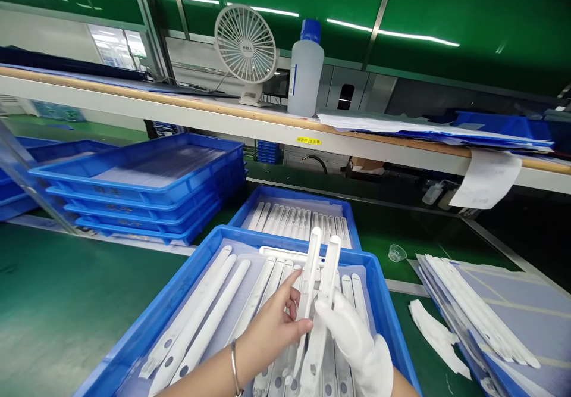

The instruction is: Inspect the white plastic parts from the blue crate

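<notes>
Two long white plastic strips with rounded ends are raised over a blue tray. My bare left hand (279, 313), a bangle at its wrist, is at the left strip (311, 260); its thumb lies over the strip and its fingers curl at its edge. My right hand (350, 328), in a white glove, grips the right strip (330, 266) between thumb and fingers. The strips stand nearly side by side, hollow faces showing. Below, more white strips (207, 302) lie in rows on a lining sheet in the near blue tray (160, 302). My hands hide part of those rows.
Behind is a second blue tray (354, 218) of strips. Stacked blue trays (134, 183) stand at left. At right are a small clear cup (397, 253), a white cloth piece (435, 334) and stacked strips (482, 308). A shelf (250, 122) carries a fan (246, 46) and bottle (306, 69).
</notes>
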`<action>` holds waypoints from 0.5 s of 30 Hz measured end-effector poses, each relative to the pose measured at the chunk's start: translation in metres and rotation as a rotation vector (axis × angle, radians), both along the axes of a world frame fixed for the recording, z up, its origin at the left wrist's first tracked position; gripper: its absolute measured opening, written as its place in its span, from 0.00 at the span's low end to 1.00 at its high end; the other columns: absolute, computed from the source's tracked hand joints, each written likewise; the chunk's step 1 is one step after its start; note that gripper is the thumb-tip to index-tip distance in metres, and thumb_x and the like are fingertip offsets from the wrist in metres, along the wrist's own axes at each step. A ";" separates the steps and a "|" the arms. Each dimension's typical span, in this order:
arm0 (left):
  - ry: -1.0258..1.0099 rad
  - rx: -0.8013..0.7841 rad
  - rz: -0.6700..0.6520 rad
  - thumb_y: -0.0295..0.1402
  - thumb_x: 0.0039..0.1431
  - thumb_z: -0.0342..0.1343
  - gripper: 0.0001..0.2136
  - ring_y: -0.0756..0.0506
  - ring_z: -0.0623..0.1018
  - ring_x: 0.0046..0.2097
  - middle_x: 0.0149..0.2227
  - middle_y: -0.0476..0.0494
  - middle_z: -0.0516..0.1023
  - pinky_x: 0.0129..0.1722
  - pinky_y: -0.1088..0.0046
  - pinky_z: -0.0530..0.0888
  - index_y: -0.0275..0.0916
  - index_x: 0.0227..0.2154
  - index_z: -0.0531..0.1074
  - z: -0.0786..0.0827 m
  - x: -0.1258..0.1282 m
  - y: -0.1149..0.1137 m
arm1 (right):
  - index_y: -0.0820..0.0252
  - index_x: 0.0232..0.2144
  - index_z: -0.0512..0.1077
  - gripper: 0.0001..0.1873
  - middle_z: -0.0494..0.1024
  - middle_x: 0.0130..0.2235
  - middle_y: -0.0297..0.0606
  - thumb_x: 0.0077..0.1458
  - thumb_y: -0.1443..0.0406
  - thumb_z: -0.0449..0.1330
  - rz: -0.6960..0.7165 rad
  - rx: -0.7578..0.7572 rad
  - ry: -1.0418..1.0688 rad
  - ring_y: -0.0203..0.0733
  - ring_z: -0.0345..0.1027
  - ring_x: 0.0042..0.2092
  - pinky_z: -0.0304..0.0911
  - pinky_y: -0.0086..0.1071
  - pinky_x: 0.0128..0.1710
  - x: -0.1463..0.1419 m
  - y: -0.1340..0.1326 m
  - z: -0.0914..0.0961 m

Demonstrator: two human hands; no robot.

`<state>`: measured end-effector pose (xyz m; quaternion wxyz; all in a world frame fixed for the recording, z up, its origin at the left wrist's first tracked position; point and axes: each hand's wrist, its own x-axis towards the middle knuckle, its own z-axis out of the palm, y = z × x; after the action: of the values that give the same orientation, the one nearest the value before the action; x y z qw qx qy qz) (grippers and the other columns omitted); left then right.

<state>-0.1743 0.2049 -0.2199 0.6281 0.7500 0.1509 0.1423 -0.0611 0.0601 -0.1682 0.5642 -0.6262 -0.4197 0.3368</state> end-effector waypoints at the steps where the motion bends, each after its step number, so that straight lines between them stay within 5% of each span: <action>1: -0.014 -0.018 -0.008 0.34 0.51 0.62 0.36 0.48 0.69 0.36 0.42 0.43 0.66 0.33 0.72 0.70 0.36 0.62 0.56 0.003 0.000 0.001 | 0.66 0.55 0.65 0.25 0.57 0.62 0.52 0.63 0.53 0.52 0.025 0.040 0.004 0.53 0.48 0.65 0.39 0.47 0.67 0.002 -0.003 0.001; 3: -0.046 -0.023 -0.053 0.34 0.52 0.62 0.24 0.44 0.70 0.43 0.44 0.38 0.70 0.38 0.70 0.70 0.32 0.51 0.66 0.008 0.000 0.001 | 0.65 0.54 0.66 0.40 0.53 0.64 0.53 0.55 0.38 0.52 0.019 0.021 0.021 0.61 0.39 0.67 0.31 0.55 0.66 0.005 -0.008 0.005; 5: -0.050 -0.012 -0.058 0.35 0.54 0.61 0.19 0.41 0.71 0.47 0.47 0.38 0.71 0.44 0.67 0.70 0.33 0.47 0.68 0.011 0.000 0.001 | 0.66 0.49 0.70 0.53 0.56 0.62 0.58 0.39 0.28 0.50 0.012 -0.003 0.050 0.69 0.44 0.64 0.36 0.60 0.63 0.005 -0.011 0.012; 8: -0.067 -0.053 -0.068 0.35 0.55 0.61 0.19 0.38 0.71 0.51 0.50 0.37 0.71 0.49 0.63 0.68 0.33 0.48 0.67 0.012 0.000 0.000 | 0.65 0.43 0.72 0.50 0.63 0.58 0.58 0.36 0.28 0.52 0.052 0.054 0.049 0.65 0.55 0.61 0.45 0.55 0.63 0.003 -0.009 0.020; 12: -0.097 -0.152 -0.095 0.34 0.54 0.61 0.23 0.38 0.69 0.55 0.54 0.34 0.69 0.52 0.63 0.68 0.31 0.51 0.64 0.007 0.002 -0.004 | 0.64 0.48 0.71 0.40 0.62 0.60 0.54 0.51 0.36 0.55 0.012 0.016 -0.028 0.59 0.54 0.62 0.37 0.55 0.65 0.001 -0.006 0.014; 15: -0.108 -0.184 -0.114 0.34 0.54 0.62 0.23 0.38 0.68 0.56 0.54 0.33 0.68 0.53 0.63 0.67 0.31 0.51 0.64 0.005 0.004 -0.005 | 0.64 0.48 0.71 0.39 0.64 0.58 0.52 0.52 0.37 0.54 0.025 0.059 -0.022 0.57 0.55 0.62 0.44 0.51 0.65 0.000 -0.005 0.014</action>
<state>-0.1706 0.1998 -0.2153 0.7085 0.6878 0.0867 0.1320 -0.0615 0.0549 -0.1538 0.5735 -0.6076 -0.4434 0.3244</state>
